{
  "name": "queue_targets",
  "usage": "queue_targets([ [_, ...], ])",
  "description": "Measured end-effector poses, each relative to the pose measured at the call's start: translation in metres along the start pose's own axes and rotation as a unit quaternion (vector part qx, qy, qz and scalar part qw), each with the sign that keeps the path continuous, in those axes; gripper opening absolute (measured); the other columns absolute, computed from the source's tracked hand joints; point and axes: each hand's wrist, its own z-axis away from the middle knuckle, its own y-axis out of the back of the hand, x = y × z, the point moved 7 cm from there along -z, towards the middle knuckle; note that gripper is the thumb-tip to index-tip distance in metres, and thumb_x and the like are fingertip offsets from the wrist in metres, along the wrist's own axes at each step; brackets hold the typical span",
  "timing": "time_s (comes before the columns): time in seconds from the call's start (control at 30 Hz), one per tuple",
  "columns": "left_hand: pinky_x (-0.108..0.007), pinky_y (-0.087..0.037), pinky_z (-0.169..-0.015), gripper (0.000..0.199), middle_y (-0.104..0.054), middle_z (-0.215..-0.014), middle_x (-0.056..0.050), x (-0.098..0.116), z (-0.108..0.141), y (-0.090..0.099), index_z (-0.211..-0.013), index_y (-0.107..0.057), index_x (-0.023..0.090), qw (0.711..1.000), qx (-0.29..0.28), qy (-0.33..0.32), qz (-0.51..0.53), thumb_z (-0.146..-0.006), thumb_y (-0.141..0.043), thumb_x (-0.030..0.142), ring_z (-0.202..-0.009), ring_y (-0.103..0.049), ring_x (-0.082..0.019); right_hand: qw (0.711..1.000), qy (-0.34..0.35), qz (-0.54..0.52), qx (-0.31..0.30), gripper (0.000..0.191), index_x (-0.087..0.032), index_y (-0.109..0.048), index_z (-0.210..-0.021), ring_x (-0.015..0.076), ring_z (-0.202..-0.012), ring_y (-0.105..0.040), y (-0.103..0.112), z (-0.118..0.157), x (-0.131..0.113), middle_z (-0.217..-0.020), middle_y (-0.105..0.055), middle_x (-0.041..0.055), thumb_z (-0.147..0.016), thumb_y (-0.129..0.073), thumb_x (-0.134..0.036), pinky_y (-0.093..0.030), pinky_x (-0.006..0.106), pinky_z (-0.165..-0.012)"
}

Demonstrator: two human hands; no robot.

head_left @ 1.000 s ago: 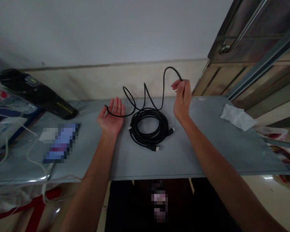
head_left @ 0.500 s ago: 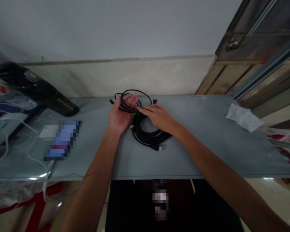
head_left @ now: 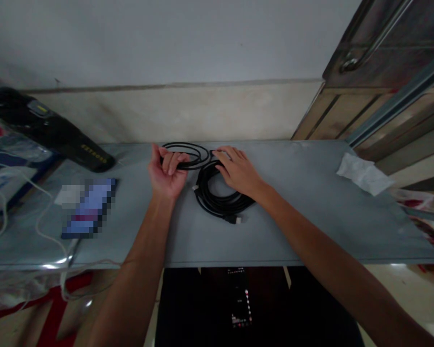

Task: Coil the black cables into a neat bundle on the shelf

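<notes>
Thin loops of a black cable (head_left: 188, 144) rise from my left hand (head_left: 169, 176), whose fingers are curled closed around them, palm up. To the right, my right hand (head_left: 240, 168) is bent palm down over the far side of a thicker coiled black cable (head_left: 206, 193). Its fingertips meet the thin cable's right part, where a short dark piece shows; the exact grip is partly hidden. The thick coil lies flat on the grey tabletop (head_left: 304, 207), with a black plug (head_left: 231, 219) with a light tip at its near edge.
A phone (head_left: 90, 207) with a white cord lies at the left. Behind it leans a black cylindrical device (head_left: 68, 137) with yellow lettering. Crumpled white tissue (head_left: 363, 173) lies at the right. The wall (head_left: 210, 113) borders the far edge. A lit screen (head_left: 240, 299) shows below the near edge.
My left hand has moved left and its fingers have curled closed over the thin cable loops. The loops have lowered and stretched leftward. My right hand has shifted slightly up and right.
</notes>
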Motion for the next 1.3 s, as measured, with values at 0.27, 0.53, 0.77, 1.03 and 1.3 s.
queue_targets([
  [0.27,-0.015,-0.020,-0.031,0.066,0.004,-0.040,0.014,0.009,0.008,0.007,-0.062,-0.040,0.023,0.998,-0.055,-0.012,0.003,-0.122,-0.052,0.046,-0.031,0.004,-0.007,0.999,-0.020,-0.045,0.005,0.065,-0.019,-0.032,-0.180,0.0366,-0.144,-0.064,0.002,0.000,0.002,-0.160,-0.062,0.0226,-0.120,-0.045,-0.041,-0.053,0.058,-0.123],
  [0.53,-0.024,-0.041,-0.041,0.039,-0.021,-0.045,0.009,-0.018,0.023,0.008,-0.094,-0.077,0.028,0.978,0.026,0.152,-0.140,-0.115,-0.060,0.057,-0.037,-0.034,-0.013,0.982,-0.052,-0.177,0.031,0.056,-0.020,-0.038,-0.174,0.0282,-0.113,-0.079,0.005,-0.001,0.010,-0.129,-0.082,0.0151,-0.122,-0.039,-0.041,-0.060,0.044,-0.105],
  [0.77,-0.021,-0.059,-0.060,0.020,-0.054,-0.064,0.004,-0.048,0.017,-0.011,-0.112,-0.072,0.014,0.964,0.000,0.230,-0.135,-0.116,-0.054,0.021,-0.057,-0.060,-0.011,0.958,-0.055,-0.272,0.073,0.056,-0.022,-0.039,-0.171,0.0263,-0.109,-0.080,0.010,0.000,0.020,-0.121,-0.083,0.0117,-0.119,-0.044,-0.040,-0.062,0.044,-0.103],
  [1.03,-0.021,-0.041,-0.041,0.016,-0.071,-0.070,0.002,-0.032,0.006,0.009,-0.098,-0.064,0.020,0.934,0.032,0.065,-0.350,-0.106,-0.076,0.027,-0.048,-0.065,-0.012,0.969,-0.024,-0.232,0.075,0.054,-0.022,-0.044,-0.167,0.0257,-0.113,-0.077,0.003,0.000,0.023,-0.125,-0.080,0.0113,-0.113,-0.048,-0.027,-0.060,0.047,-0.109],
  [1.3,-0.018,-0.027,-0.037,0.015,-0.034,-0.052,0.012,-0.029,0.007,0.004,-0.111,-0.070,0.020,0.971,0.034,0.142,-0.189,-0.118,-0.059,0.027,-0.036,-0.033,-0.006,0.973,-0.065,-0.198,0.098,0.040,-0.023,-0.052,-0.155,0.0263,-0.115,-0.075,0.007,0.000,0.024,-0.123,-0.078,0.0130,-0.121,-0.041,-0.040,-0.060,0.045,-0.105],
])
